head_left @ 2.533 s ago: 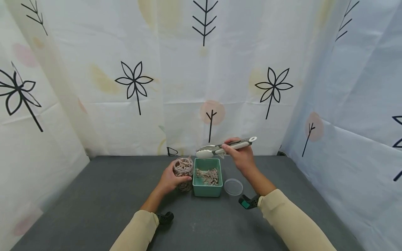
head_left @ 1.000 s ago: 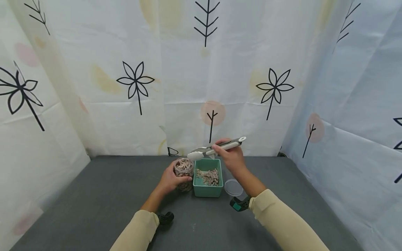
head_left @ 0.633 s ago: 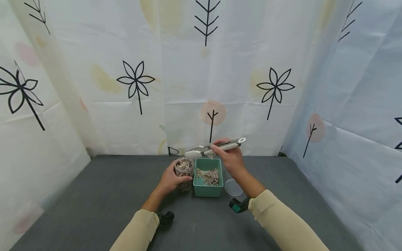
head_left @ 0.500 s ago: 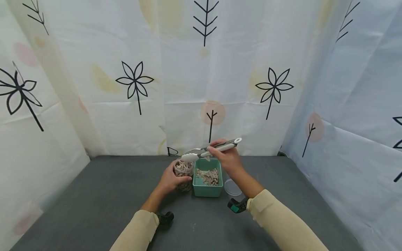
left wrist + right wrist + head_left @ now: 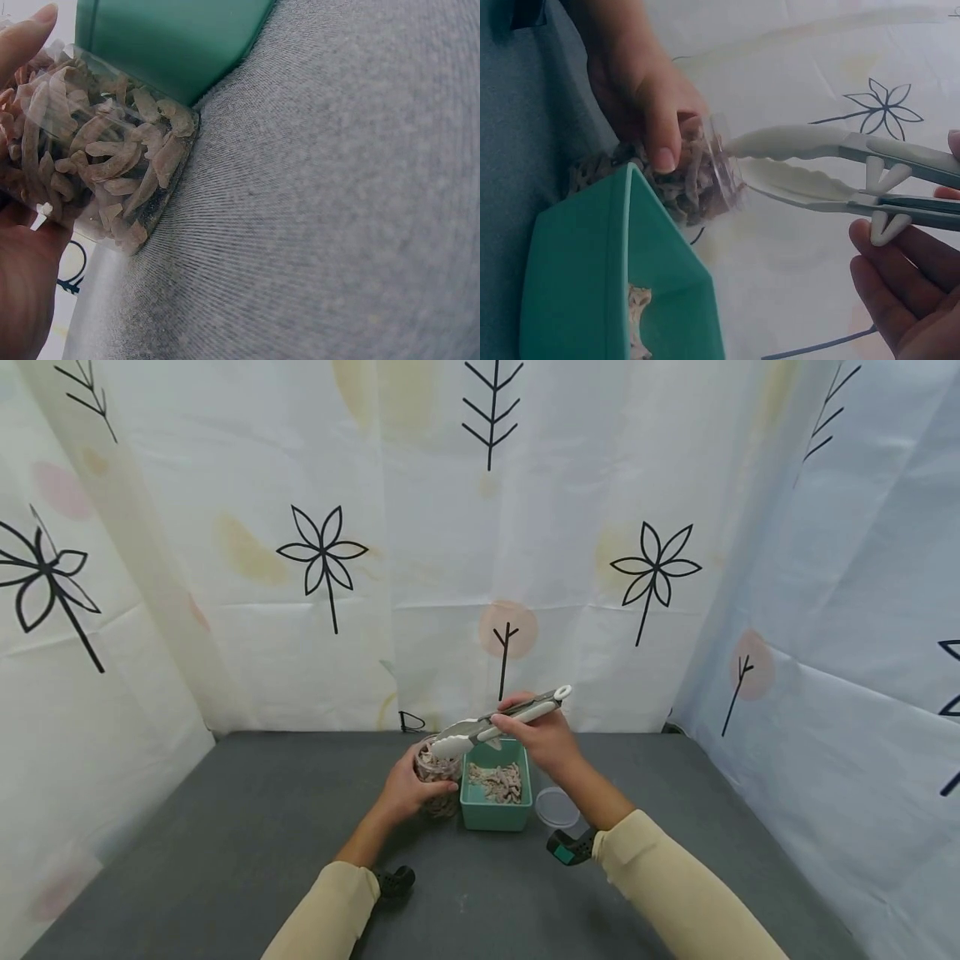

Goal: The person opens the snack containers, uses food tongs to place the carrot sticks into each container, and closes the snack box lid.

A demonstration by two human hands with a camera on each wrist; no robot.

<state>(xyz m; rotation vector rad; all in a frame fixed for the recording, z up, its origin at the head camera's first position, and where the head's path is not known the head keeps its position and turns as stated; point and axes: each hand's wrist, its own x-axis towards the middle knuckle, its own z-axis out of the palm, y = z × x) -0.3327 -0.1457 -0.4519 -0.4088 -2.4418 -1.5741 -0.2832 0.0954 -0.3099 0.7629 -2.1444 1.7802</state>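
My left hand (image 5: 406, 789) grips a clear plastic jar (image 5: 105, 150) full of beige-brown dried strips (image 5: 112, 154). The jar stands on the table, its lid off. My right hand (image 5: 546, 739) holds white-and-grey kitchen tongs (image 5: 491, 724) by the handles. In the right wrist view the tips of the tongs (image 5: 787, 161) are slightly apart at the jar's mouth; nothing shows between them. Right beside the jar stands a green rectangular tub (image 5: 495, 817) with some of the same strips (image 5: 501, 783) at its bottom.
A clear round lid (image 5: 557, 808) lies on the dark grey table (image 5: 480, 893), to the right of the tub. Behind the table hangs a white patterned curtain (image 5: 420, 652), with more curtain at both sides.
The right hand has carried the tongs leftward from above the tub, and their tips have dipped to the jar's mouth. The left hand and the jar have stayed put.
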